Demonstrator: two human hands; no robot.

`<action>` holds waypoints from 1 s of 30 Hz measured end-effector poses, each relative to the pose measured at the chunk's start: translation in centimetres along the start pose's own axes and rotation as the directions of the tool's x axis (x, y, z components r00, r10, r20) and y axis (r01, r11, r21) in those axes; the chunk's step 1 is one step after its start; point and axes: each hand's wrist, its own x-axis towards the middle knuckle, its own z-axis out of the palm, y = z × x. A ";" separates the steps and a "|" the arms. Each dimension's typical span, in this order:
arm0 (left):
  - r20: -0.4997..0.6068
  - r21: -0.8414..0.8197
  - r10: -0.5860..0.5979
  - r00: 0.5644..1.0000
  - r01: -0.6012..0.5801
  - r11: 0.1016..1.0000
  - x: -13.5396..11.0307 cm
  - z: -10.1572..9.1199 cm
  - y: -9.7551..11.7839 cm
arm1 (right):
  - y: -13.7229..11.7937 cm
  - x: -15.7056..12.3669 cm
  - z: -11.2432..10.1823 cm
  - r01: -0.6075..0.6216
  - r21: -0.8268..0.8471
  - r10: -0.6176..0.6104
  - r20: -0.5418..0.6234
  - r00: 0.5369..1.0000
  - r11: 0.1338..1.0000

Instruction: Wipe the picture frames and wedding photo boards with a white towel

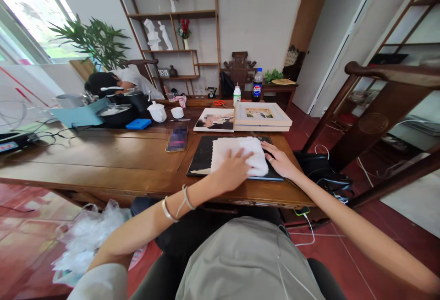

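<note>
A white cloth (237, 152) lies on a dark flat panel (203, 157) near the front edge of the wooden table (113, 158). My left hand (232, 171) rests flat on the cloth's near side, fingers stretched out. My right hand (280, 160) lies open at the cloth's right edge, fingers touching it and the panel. Behind the panel a light wooden picture frame (261, 115) is stacked on another, with a printed photo (215, 120) beside it.
A phone (178, 138), blue box (138, 123), white teapot (157, 111), cup (177, 112) and pots (115, 113) sit on the table. Another person (117, 80) leans over its far left. A glue bottle (237, 95), cola bottle (257, 86), shelves behind, plastic bag (89, 236) on the floor, wooden chair (385, 107) at right.
</note>
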 end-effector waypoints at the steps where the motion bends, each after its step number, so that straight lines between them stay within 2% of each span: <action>1: -0.012 0.010 0.025 1.000 -0.025 1.000 -0.7 -0.3 1.2 | 0.0 0.0 -0.1 0.006 0.009 -0.006 0.004 1.000 1.000; 4: -0.032 0.039 0.056 0.998 -0.055 0.998 -2.1 -0.8 3.6 | -0.1 0.0 -0.2 0.024 0.031 -0.024 0.011 1.000 0.999; 6: -0.021 0.042 0.030 0.999 -0.029 0.999 -1.9 -0.8 3.9 | 0.0 0.0 -0.2 0.026 0.030 -0.026 0.003 1.000 0.999; 10: 0.000 0.041 -0.110 0.994 0.110 0.993 0.7 -0.3 2.3 | 0.2 0.1 -0.1 0.028 0.024 -0.028 0.003 1.000 0.999; 13: -0.014 0.037 -0.247 0.969 0.247 0.968 3.0 0.1 1.0 | 0.3 0.0 -0.1 0.040 0.019 -0.040 0.007 0.999 0.999; 16: -0.025 0.037 -0.295 0.955 0.296 0.955 4.2 0.4 0.8 | 0.4 0.0 -0.1 0.032 0.016 -0.032 0.004 0.999 0.999; 20: -0.040 0.048 -0.262 0.964 0.264 0.963 3.2 0.7 2.7 | 0.4 0.0 0.0 0.034 0.050 -0.034 0.001 0.999 0.998; 25: -0.084 0.043 -0.137 0.987 0.141 0.989 0.0 0.4 6.3 | 0.4 0.1 0.0 0.024 0.050 -0.024 -0.003 1.000 0.998; 28: -0.061 0.015 -0.059 0.996 0.060 0.998 -1.1 -0.4 6.2 | 0.4 0.1 0.0 0.022 0.043 -0.022 -0.010 1.000 0.999; 30: -0.024 -0.008 -0.039 0.999 0.039 0.999 -0.7 -0.9 4.7 | 0.4 0.1 0.0 0.024 0.043 -0.023 -0.013 1.000 0.999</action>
